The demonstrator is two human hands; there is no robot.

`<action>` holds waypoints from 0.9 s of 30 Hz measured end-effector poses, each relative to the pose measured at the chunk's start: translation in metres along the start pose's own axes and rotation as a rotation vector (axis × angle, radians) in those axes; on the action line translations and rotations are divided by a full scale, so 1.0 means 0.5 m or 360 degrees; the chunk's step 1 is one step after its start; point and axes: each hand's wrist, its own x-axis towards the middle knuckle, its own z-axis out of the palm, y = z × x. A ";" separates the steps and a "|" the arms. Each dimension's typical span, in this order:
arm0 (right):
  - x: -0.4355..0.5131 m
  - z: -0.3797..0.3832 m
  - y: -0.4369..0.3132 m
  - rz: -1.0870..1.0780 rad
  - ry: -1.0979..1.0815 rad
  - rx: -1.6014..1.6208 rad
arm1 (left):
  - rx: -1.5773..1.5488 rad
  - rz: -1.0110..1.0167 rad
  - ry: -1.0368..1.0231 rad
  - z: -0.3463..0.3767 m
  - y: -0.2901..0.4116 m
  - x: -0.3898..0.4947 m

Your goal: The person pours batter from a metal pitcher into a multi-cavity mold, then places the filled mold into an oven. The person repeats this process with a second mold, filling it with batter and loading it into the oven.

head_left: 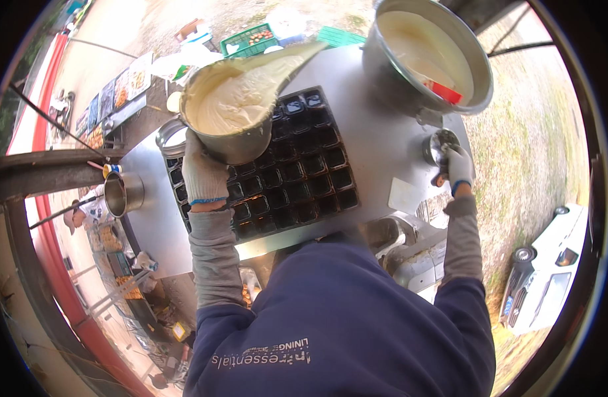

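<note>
My left hand (205, 173), in a whitish knit glove, holds a metal pitcher (239, 146) by its handle side. Thick pale batter (234, 101) fills the pitcher and coats its long spout, which points to the upper right. Beneath it lies a dark baking mould tray (294, 171) with rows of square cavities; the pitcher hides part of it. Some cavities look glossy inside. My right hand (460, 166), gloved too, has its fingers at the rim of a small metal bowl (439, 147) by the table's right edge. Whether they grip anything is hard to see.
A large metal pot (393, 84) of pale batter, with a red-ended utensil (443, 92), stands at the far right of the steel table (373, 144). A white square sheet (404, 195) lies near the front edge. An empty metal pot (124, 194) sits at left.
</note>
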 end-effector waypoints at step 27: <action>-0.304 0.462 -0.175 0.0003 -0.1020 0.0417 | -0.0827 -0.0569 0.0428 0.032 -0.150 0.057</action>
